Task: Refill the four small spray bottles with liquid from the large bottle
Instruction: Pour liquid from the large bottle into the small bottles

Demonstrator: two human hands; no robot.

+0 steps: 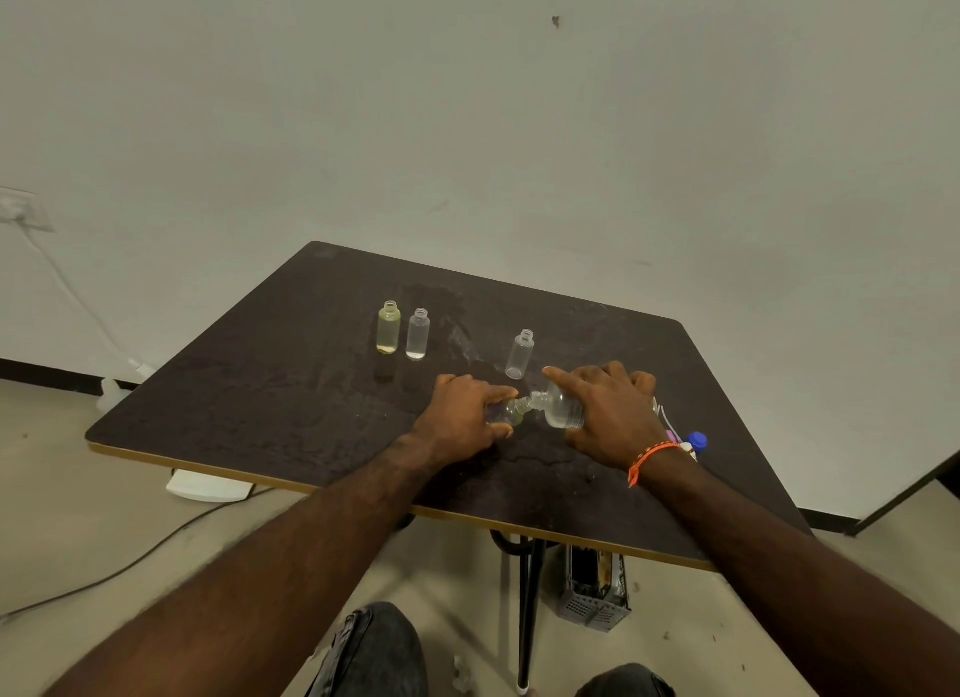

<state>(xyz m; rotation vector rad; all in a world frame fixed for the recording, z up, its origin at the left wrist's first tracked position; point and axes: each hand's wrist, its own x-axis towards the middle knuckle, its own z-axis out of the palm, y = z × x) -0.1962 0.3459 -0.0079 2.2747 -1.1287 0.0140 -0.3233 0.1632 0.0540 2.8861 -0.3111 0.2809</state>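
Observation:
My right hand grips the large clear bottle, tipped on its side with its neck pointing left. Its mouth meets the mouth of a small clear bottle that my left hand holds tilted just above the dark table. Three other small bottles stand upright without caps: a yellowish one and a clear one at the back left, and an empty-looking clear one just behind my hands.
Wet patches spread over the table's middle. Spray caps with white tubes and a blue cap lie at the right edge behind my right wrist. Below are the table's legs, a grey basket, cables and my knees.

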